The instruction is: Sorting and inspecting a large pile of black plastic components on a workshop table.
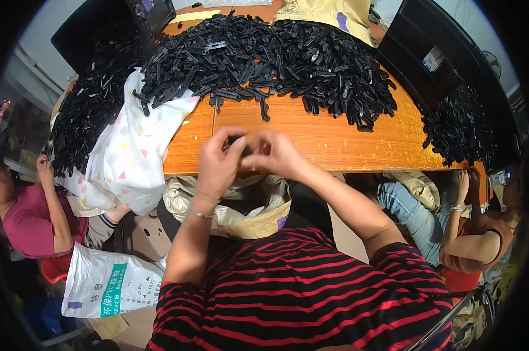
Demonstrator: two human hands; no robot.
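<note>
My left hand [216, 164] and my right hand [276, 153] meet just above the near edge of the wooden table. Between their bent fingers is a small black plastic part [235, 141], mostly hidden, so its exact shape cannot be made out. The left fingers curl around it, and the right thumb and fingertips close in on it from the other side. Beyond the hands, a large heap of slim black plastic parts [217, 64] covers the back of the table. Below them, an open woven sack [255, 227] sits on my lap, its pale lining showing.
A patterned white cloth [127, 146] hangs over the table's left edge. Dark upright panels [434, 47] flank the heap. People in a maroon shirt [39, 225] and a brown top [481, 240] sit at either side by more black parts. A white printed sack [88, 281] lies lower left.
</note>
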